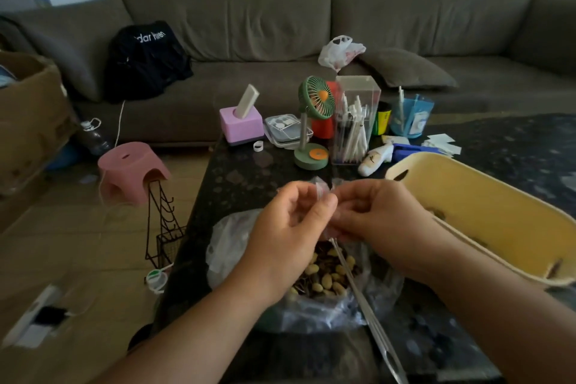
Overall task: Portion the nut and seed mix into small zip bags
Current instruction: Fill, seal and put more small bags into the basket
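A large clear plastic bag (230, 246) lies open on the dark table and holds the nut and seed mix (327, 277). A metal spoon (371, 315) stands in the mix, its handle pointing toward me. Above the bag, my left hand (290, 227) and my right hand (374, 215) meet and both pinch a small clear zip bag (322, 190) between them. The small bag is mostly hidden by my fingers, and whether it holds anything I cannot tell.
A yellow plastic basket (486, 196) stands at the right, close to my right forearm. Behind the hands are a green desk fan (314, 121), a clear pen holder (353, 121), a pink box (240, 125) and a white bottle (374, 159). A grey sofa runs along the back.
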`<state>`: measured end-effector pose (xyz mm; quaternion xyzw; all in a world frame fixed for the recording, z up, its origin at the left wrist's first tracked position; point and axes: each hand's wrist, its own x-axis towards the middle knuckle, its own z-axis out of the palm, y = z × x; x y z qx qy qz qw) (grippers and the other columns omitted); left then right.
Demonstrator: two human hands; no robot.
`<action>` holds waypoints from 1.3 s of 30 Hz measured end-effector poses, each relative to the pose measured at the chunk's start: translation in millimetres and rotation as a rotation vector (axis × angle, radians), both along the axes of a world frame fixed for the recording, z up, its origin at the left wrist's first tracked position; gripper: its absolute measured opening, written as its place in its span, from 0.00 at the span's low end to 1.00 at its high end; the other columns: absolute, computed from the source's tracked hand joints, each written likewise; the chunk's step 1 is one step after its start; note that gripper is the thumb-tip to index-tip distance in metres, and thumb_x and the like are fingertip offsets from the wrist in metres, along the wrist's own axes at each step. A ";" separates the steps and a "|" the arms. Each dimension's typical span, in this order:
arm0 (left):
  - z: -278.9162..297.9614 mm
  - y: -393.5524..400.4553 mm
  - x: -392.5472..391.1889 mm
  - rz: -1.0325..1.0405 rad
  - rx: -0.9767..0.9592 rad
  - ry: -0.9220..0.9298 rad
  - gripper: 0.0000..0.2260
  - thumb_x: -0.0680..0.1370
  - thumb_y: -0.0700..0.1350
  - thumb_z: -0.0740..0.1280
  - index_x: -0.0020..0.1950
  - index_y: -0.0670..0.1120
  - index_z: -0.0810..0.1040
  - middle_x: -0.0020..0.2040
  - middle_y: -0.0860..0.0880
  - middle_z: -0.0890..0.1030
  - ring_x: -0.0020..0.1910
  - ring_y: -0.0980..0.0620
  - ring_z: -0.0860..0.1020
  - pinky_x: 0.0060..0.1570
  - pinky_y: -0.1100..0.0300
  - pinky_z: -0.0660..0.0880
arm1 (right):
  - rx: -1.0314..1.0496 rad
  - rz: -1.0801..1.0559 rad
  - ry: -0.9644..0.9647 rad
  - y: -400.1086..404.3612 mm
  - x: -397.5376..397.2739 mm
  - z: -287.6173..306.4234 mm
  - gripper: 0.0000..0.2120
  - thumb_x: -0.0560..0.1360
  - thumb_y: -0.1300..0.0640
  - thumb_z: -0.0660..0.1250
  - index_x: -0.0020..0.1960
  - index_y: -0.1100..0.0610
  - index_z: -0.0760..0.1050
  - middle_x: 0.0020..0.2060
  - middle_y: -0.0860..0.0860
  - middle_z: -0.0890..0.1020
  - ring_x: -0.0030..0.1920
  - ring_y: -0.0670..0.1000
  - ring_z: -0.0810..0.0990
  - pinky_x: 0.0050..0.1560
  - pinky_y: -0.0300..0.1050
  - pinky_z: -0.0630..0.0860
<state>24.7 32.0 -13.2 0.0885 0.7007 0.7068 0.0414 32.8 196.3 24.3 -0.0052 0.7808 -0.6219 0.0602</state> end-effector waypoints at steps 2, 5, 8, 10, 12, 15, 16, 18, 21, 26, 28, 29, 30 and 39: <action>-0.9 3.6 4.2 0.012 0.028 -0.072 0.06 0.82 0.47 0.71 0.57 0.47 0.83 0.50 0.48 0.88 0.51 0.50 0.87 0.54 0.49 0.85 | -0.005 -0.010 -0.031 6.5 5.3 -3.8 0.05 0.77 0.62 0.74 0.52 0.58 0.84 0.42 0.58 0.88 0.47 0.59 0.88 0.55 0.59 0.85; -4.1 3.1 9.2 0.006 -0.042 -0.105 0.07 0.83 0.41 0.69 0.57 0.49 0.85 0.50 0.50 0.89 0.51 0.51 0.87 0.57 0.48 0.85 | -0.023 -0.054 -0.069 13.7 11.7 -9.3 0.06 0.76 0.62 0.75 0.53 0.58 0.83 0.41 0.57 0.88 0.45 0.57 0.88 0.53 0.58 0.86; -6.6 -2.0 11.3 0.046 -0.335 0.093 0.06 0.81 0.48 0.72 0.54 0.59 0.85 0.46 0.59 0.87 0.47 0.59 0.86 0.52 0.57 0.84 | 0.192 -0.104 0.070 19.5 16.6 -17.6 0.06 0.77 0.59 0.76 0.53 0.53 0.82 0.37 0.51 0.87 0.39 0.48 0.87 0.46 0.46 0.86; -5.5 -3.5 14.7 0.070 -0.556 0.258 0.09 0.80 0.51 0.73 0.58 0.63 0.81 0.43 0.61 0.85 0.44 0.64 0.83 0.44 0.69 0.79 | 0.600 -0.096 0.370 24.3 18.2 -24.0 0.07 0.77 0.57 0.73 0.54 0.50 0.82 0.36 0.45 0.84 0.37 0.42 0.83 0.42 0.34 0.81; -6.0 -2.7 17.1 0.054 -0.667 0.358 0.16 0.80 0.50 0.73 0.64 0.63 0.75 0.42 0.61 0.84 0.45 0.66 0.82 0.41 0.73 0.76 | 0.782 -0.024 0.549 21.6 20.2 -27.5 0.09 0.76 0.53 0.71 0.56 0.50 0.83 0.39 0.41 0.80 0.40 0.40 0.79 0.43 0.33 0.77; -6.4 0.6 19.4 0.028 -0.727 0.468 0.17 0.81 0.46 0.72 0.65 0.59 0.72 0.45 0.60 0.84 0.44 0.65 0.82 0.41 0.71 0.77 | 0.745 0.014 0.533 13.7 20.3 -29.7 0.10 0.78 0.49 0.71 0.58 0.49 0.82 0.42 0.42 0.82 0.42 0.41 0.80 0.44 0.38 0.79; -6.4 -0.4 19.0 0.026 -0.734 0.497 0.16 0.81 0.46 0.71 0.65 0.59 0.72 0.44 0.59 0.84 0.43 0.64 0.82 0.40 0.69 0.77 | 0.715 0.013 0.502 12.0 19.3 -28.8 0.09 0.79 0.50 0.71 0.58 0.48 0.83 0.42 0.41 0.83 0.42 0.41 0.81 0.45 0.38 0.80; -4.9 -2.8 16.7 0.006 -0.720 0.544 0.15 0.79 0.47 0.70 0.63 0.59 0.71 0.43 0.58 0.81 0.43 0.61 0.80 0.38 0.68 0.75 | 0.612 0.008 0.374 13.5 16.1 -28.3 0.06 0.79 0.53 0.71 0.55 0.46 0.84 0.41 0.42 0.84 0.41 0.41 0.83 0.44 0.36 0.81; 0.1 -8.1 15.4 -0.086 -0.803 0.672 0.26 0.75 0.57 0.71 0.71 0.59 0.69 0.62 0.59 0.74 0.63 0.62 0.71 0.61 0.72 0.65 | 0.293 0.008 0.125 16.0 13.3 -27.3 0.06 0.78 0.61 0.71 0.50 0.52 0.84 0.36 0.47 0.84 0.34 0.43 0.83 0.36 0.39 0.81; -3.8 -11.3 17.0 -0.227 -0.757 0.446 0.43 0.72 0.64 0.78 0.77 0.71 0.53 0.73 0.62 0.70 0.72 0.62 0.70 0.69 0.61 0.69 | -0.126 0.013 -0.148 12.4 17.1 -23.4 0.02 0.79 0.65 0.71 0.50 0.61 0.82 0.36 0.57 0.82 0.32 0.51 0.81 0.31 0.40 0.78; -9.4 -12.4 17.0 -0.213 -0.708 0.381 0.42 0.71 0.64 0.77 0.77 0.72 0.54 0.66 0.64 0.75 0.64 0.63 0.76 0.63 0.59 0.75 | -0.196 -0.008 -0.198 12.9 15.9 -23.2 0.02 0.79 0.65 0.71 0.50 0.61 0.82 0.38 0.58 0.83 0.34 0.52 0.83 0.31 0.41 0.79; -11.2 -13.1 16.3 -0.206 -0.685 0.359 0.41 0.71 0.65 0.77 0.76 0.71 0.56 0.61 0.65 0.76 0.60 0.63 0.78 0.58 0.60 0.76 | -0.210 -0.009 -0.213 13.7 15.2 -22.9 0.01 0.79 0.65 0.71 0.50 0.61 0.82 0.39 0.58 0.84 0.35 0.53 0.84 0.32 0.42 0.80; -12.1 -13.9 15.9 -0.198 -0.667 0.342 0.39 0.71 0.66 0.76 0.76 0.70 0.57 0.58 0.65 0.77 0.57 0.64 0.79 0.54 0.63 0.76 | -0.211 -0.005 -0.227 14.8 15.1 -22.9 0.01 0.79 0.64 0.71 0.50 0.61 0.82 0.39 0.58 0.84 0.36 0.54 0.84 0.34 0.43 0.81; -18.2 -21.1 11.5 -0.154 -0.692 0.348 0.31 0.66 0.66 0.79 0.67 0.67 0.73 0.59 0.65 0.78 0.58 0.65 0.77 0.57 0.60 0.80 | -0.186 0.128 -0.270 24.4 15.0 -23.5 0.17 0.75 0.71 0.72 0.60 0.58 0.77 0.42 0.57 0.85 0.40 0.55 0.86 0.43 0.50 0.84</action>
